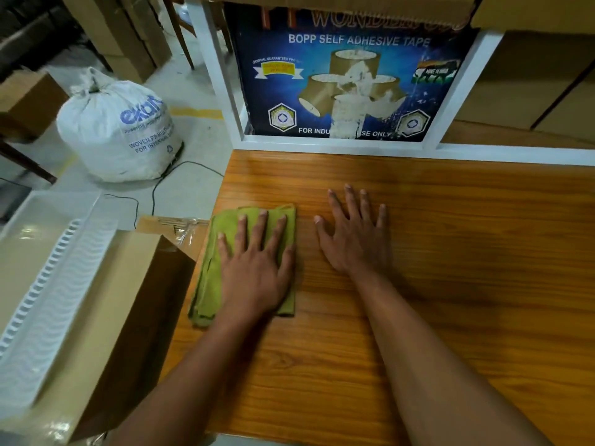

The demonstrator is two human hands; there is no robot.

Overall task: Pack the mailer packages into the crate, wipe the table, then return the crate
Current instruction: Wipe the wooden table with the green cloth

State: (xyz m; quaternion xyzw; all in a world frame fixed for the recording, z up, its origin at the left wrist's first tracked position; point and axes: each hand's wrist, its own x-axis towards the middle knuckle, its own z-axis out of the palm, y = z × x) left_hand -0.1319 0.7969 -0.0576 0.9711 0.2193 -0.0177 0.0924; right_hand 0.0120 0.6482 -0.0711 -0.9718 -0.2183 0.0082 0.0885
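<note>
I have my left hand [254,268] spread flat on the folded green cloth [212,278] at the table's [450,284] left edge, pressing so it drags evenly as I wipe. My right hand [354,239] lies splayed on bare wood just right of it, likely as a brace. The cardboard crate [106,284], holding white mailer packages [54,284], sits off the table to the left, clear of the wiping.
</note>
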